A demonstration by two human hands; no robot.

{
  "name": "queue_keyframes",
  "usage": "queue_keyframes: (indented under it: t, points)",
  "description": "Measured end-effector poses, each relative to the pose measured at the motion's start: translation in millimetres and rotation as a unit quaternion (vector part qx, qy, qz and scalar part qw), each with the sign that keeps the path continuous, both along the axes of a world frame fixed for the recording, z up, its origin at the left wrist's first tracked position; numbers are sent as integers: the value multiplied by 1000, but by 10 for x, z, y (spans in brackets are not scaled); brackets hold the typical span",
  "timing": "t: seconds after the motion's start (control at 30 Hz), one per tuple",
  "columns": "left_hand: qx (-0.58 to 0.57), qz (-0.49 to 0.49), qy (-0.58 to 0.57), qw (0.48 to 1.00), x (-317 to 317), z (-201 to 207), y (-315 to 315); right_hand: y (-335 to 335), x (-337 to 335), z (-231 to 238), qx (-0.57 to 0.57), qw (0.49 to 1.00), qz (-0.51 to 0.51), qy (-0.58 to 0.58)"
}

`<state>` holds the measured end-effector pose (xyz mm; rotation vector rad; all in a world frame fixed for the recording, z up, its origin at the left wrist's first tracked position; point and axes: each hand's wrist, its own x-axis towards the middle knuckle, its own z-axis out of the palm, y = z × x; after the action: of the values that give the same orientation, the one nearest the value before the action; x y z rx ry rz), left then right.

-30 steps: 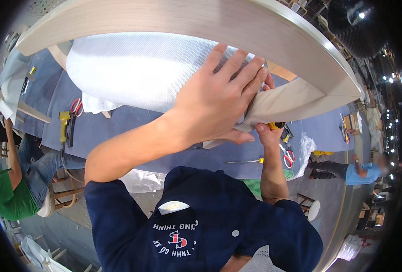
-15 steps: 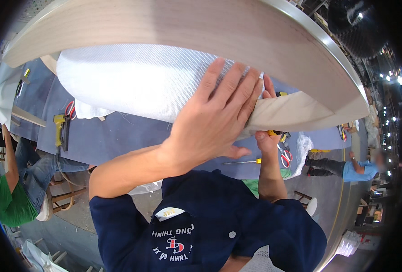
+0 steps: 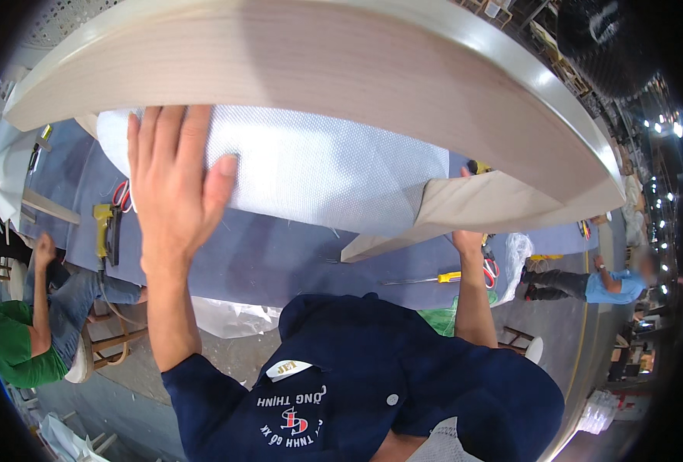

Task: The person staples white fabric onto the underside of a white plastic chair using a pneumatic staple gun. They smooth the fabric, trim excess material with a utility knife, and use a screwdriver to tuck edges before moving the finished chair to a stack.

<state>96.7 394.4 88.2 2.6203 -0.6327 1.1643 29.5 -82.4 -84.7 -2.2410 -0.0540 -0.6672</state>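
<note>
A pale wooden chair frame (image 3: 403, 85), as it appears, fills the top with its broad curved rail. Under the rail lies white woven fabric (image 3: 311, 169), covering a rounded panel. My left hand (image 3: 174, 181) rests flat on the left part of this fabric, fingers straight and thumb spread; the fingertips reach up to the rail's edge. A tapered wooden leg (image 3: 465, 202) runs from the rail's right end toward the middle. My right hand (image 3: 469, 240) is around the far side of that leg, mostly hidden, with a fingertip showing above it and part of the hand below.
On the grey-blue work surface (image 3: 280, 246) lie a yellow-and-black air tool (image 3: 104, 231) with a hose, red-handled scissors (image 3: 122, 196) and a yellow-handled screwdriver (image 3: 448, 278). A person in green (image 3: 18, 339) sits at left; another in light blue (image 3: 615, 285) stands at right.
My left hand has moved left across the fabric, from beside the leg to the panel's left part. The frame has tilted slightly, showing more of the leg. My right hand stays behind the leg.
</note>
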Motion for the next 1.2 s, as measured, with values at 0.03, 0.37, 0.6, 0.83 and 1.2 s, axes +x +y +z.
queue_keyframes:
  t: [0.03, 0.37, 0.6, 0.83, 1.2]
  points:
    - [9, -2, -8, 1000, -15, -14, -69, -64, 31, -107, -71, 997, -23, 11]
    - [17, -315, 27, 948, -615, 56, -1004, 26, 168, -1180, -242, 930, -58, 269]
    - [-135, -160, -266, 941, -538, 184, -162, -425, 119, -2163, -229, 917, -124, 302]
    - [-86, -61, -295, 950, -507, 926, -11, -379, 473, -1628, -225, 894, -131, 365]
    - [-95, -76, -230, 965, 307, 1498, -182, -229, 3534, 959, 33, 983, -10, -180]
